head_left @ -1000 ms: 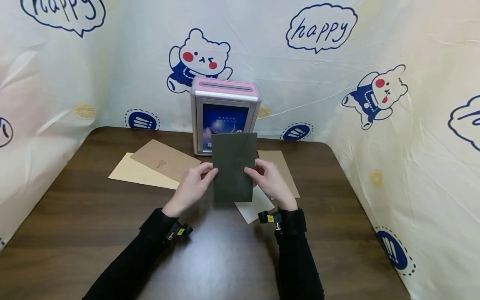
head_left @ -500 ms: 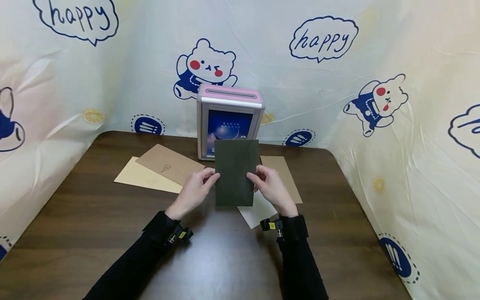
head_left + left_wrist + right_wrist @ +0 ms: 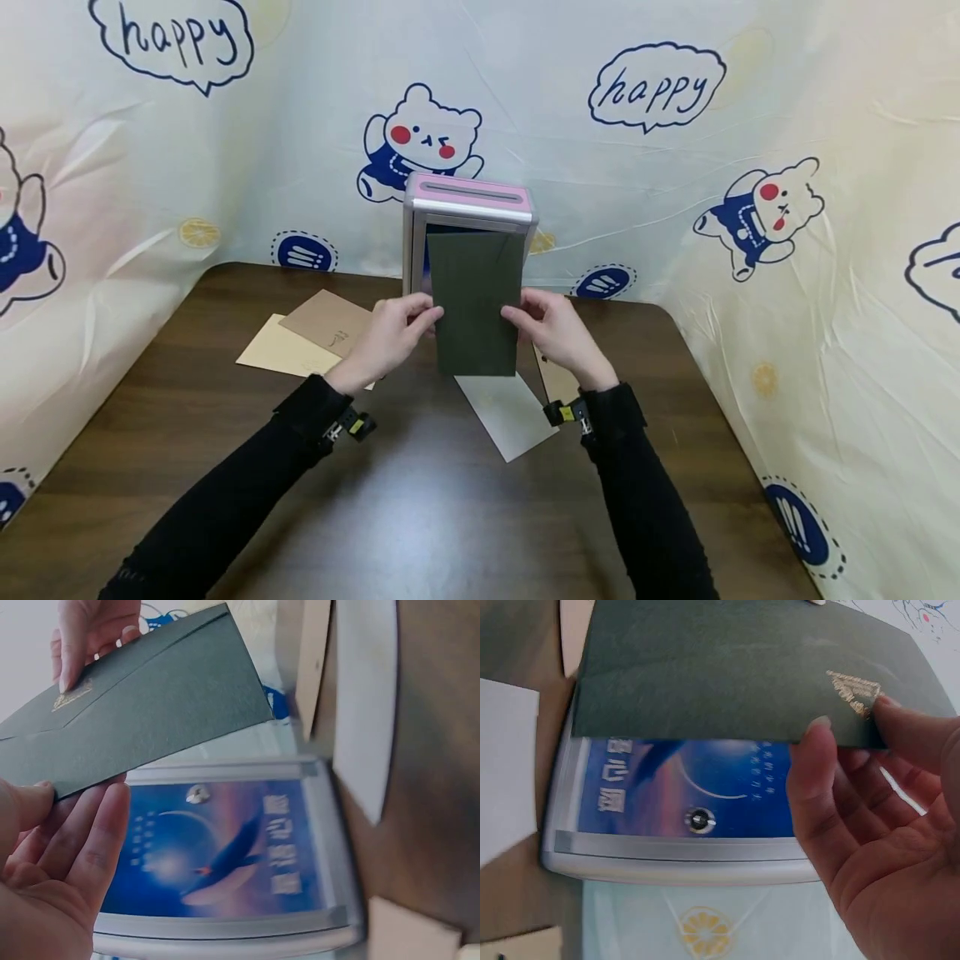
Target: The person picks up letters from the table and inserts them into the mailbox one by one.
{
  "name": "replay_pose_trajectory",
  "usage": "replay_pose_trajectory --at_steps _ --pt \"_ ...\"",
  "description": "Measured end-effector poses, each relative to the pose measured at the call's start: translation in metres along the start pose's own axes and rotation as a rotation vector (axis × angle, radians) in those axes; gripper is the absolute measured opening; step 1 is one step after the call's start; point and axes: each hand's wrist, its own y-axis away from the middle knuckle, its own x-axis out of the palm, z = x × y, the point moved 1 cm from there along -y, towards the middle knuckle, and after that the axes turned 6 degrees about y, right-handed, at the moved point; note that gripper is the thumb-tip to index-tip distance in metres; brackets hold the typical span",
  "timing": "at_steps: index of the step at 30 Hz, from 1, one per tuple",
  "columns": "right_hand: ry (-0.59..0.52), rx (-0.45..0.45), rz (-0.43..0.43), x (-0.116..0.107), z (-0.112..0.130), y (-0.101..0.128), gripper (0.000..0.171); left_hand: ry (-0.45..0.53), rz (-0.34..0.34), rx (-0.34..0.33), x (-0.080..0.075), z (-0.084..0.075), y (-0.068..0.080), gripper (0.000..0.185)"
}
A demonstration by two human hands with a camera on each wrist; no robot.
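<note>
Upright, green envelope (image 3: 475,302), long axis vertical.

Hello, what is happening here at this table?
A person holds a dark green envelope upright with both hands, the left hand pinching its left edge and the right hand its right edge. It is in front of a silver box with a pink slotted top, just below the slot. A brown envelope, a cream envelope and a white envelope lie on the dark wooden table.
</note>
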Motion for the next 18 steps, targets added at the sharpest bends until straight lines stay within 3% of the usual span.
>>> replay_pose_trajectory --at_steps 7,12,18 --pt "-0.085 0.001 0.024 -0.036 0.018 -0.031 0.019 -0.061 0.022 0.002 -0.023 -0.026 -0.037 0.020" --pt "-0.108 -0.012 -0.008 -0.060 0.034 -0.052 0.020 -0.044 0.033 -0.007 -0.040 -0.041 -0.067 0.022" --pt "-0.145 -0.015 -0.041 -0.085 0.049 -0.079 0.022 -0.105 0.009 0.044 -0.062 -0.062 -0.100 0.023"
